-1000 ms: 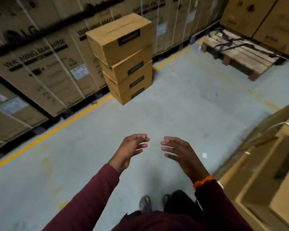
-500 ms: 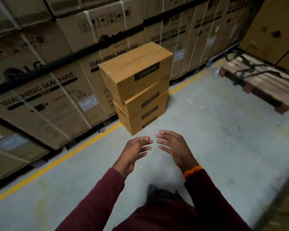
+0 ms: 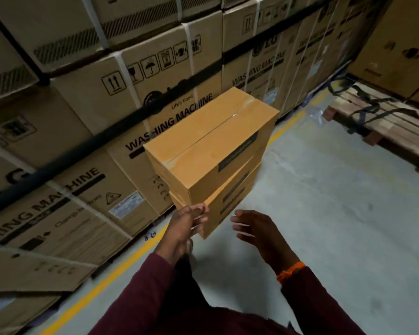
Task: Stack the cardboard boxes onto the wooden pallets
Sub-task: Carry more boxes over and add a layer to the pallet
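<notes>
Brown cardboard boxes (image 3: 211, 151), stacked, stand on the grey floor (image 3: 324, 213) just beside the washing-machine cartons (image 3: 82, 122) and well apart from the wooden pallet (image 3: 385, 122) at right. The stack is much nearer than half a second ago and now fills mid-view. The left hand (image 3: 186, 223) has reached the stack's near lower corner, fingers relaxed against the left face and gripping nothing; can't tell if there's firm contact. The right hand (image 3: 257, 228) has moved away from the left, fingers open and splayed, just short of the front face and not touching. An orange wristband (image 3: 289, 272) is on the right wrist. A yellow line (image 3: 121, 269) runs along the cartons.
</notes>
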The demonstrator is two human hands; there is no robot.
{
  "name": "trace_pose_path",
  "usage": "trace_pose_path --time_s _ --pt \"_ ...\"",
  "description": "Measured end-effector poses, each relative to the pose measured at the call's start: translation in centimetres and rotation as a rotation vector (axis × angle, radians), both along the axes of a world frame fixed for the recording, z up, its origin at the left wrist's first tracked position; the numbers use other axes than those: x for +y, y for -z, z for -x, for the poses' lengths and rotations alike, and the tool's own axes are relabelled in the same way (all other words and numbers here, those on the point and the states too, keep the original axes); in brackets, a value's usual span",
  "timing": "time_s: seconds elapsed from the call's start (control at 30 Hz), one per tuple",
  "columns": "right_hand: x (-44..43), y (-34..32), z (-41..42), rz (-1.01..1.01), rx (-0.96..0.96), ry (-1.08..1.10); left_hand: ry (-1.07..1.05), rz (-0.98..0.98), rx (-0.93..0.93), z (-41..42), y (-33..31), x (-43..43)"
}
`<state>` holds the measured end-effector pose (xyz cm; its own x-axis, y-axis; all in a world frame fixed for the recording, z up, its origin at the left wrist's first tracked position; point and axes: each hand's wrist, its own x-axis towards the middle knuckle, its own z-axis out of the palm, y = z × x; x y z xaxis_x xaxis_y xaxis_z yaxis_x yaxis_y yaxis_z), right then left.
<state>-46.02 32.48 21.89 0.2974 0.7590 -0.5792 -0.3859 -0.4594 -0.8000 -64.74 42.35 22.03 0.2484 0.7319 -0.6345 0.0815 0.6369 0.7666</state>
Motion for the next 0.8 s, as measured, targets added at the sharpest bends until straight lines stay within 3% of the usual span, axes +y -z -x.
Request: trace_pose_path --time_s 0.27,0.4,0.57,0.7,0.8 --pt "17.0 0.3 6.6 0.127 0.062 0.076 0.012 -0.112 0.153 4.7 0.3 23.8" --pt "21.2 1.9 8.1 0.252 -0.019 0.135 0.121 -0.141 0.321 6.4 1.6 31.9" --pt "23.7 4.3 7.3 0.380 -0.002 0.286 0.377 -0.110 0.451 6.8 4.7 36.5" --pt "23.3 4.1 7.2 0.451 0.071 0.244 0.515 -0.106 0.493 6.8 9.6 38.2" --pt "21.9 2.1 6.9 0.412 0.017 0.264 0.545 -0.231 0.452 5.0 4.5 36.2"
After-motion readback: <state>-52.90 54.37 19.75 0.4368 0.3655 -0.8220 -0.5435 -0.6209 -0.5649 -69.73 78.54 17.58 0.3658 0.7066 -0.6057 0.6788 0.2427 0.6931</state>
